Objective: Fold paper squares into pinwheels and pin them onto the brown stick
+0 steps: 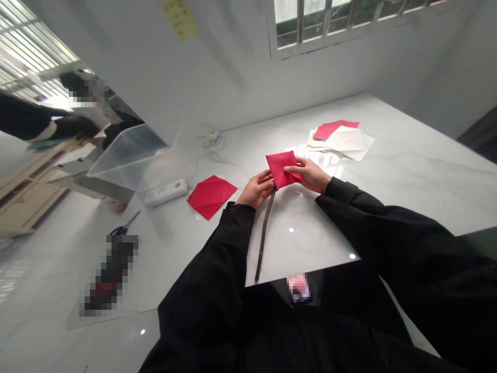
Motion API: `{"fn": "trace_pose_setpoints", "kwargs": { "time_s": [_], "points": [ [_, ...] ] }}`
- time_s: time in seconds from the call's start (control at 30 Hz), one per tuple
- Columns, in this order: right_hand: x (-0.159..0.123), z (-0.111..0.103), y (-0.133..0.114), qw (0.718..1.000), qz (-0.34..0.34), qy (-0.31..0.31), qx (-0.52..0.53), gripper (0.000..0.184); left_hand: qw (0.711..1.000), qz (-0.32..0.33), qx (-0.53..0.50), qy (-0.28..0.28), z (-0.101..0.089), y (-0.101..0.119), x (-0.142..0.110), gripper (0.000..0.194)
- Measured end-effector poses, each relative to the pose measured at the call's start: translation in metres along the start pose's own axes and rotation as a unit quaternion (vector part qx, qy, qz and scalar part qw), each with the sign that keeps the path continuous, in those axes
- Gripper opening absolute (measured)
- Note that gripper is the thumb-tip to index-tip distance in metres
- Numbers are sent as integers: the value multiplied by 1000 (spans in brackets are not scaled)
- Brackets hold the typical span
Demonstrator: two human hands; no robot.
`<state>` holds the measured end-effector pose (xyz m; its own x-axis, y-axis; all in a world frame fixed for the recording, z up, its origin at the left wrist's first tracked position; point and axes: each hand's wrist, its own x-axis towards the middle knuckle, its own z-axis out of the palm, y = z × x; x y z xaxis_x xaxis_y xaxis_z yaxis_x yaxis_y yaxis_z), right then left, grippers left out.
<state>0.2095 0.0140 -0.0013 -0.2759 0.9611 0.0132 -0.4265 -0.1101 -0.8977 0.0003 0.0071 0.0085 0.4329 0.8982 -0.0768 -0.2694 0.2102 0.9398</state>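
Note:
A folded red paper square (280, 167) is held up between both hands over the white table. My left hand (257, 189) has its fingers closed at the paper's lower left edge. My right hand (310, 173) pinches the right side, thumb lying across the front and fingers behind, partly hidden. A thin brown stick (264, 235) runs down from the paper's bottom corner toward the table's front edge; whether it is fixed to the paper I cannot tell. To the left of my left hand lies another red sheet (212, 196) with fold creases, on top of something white.
Red and cream sheets (349, 142) are piled at the back right. A clear plastic bin (135, 155), a white oblong device (166, 193) and black scissors (123, 227) stand or lie left. A cable with a small white plug (213, 137) sits near the wall. Another person's dark sleeve (23, 116) shows far left.

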Motion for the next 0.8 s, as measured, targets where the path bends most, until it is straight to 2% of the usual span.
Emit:
{"fn": "trace_pose_setpoints", "kwargs": {
  "time_s": [0.13, 0.33, 0.5, 0.8],
  "points": [
    [4, -6, 6, 1000, 5, 13, 20, 47, 1000, -15, 6, 9, -4, -5, -3, 61],
    [10, -10, 11, 999, 2, 42, 29, 47, 995, -62, 49, 52, -12, -9, -16, 59],
    [9, -7, 12, 999, 4, 36, 22, 47, 993, -80, 70, 50, -13, -7, -24, 63],
    [7, -5, 9, 999, 10, 31, 24, 47, 993, -82, 71, 43, -12, -6, -23, 61]
  ]
}}
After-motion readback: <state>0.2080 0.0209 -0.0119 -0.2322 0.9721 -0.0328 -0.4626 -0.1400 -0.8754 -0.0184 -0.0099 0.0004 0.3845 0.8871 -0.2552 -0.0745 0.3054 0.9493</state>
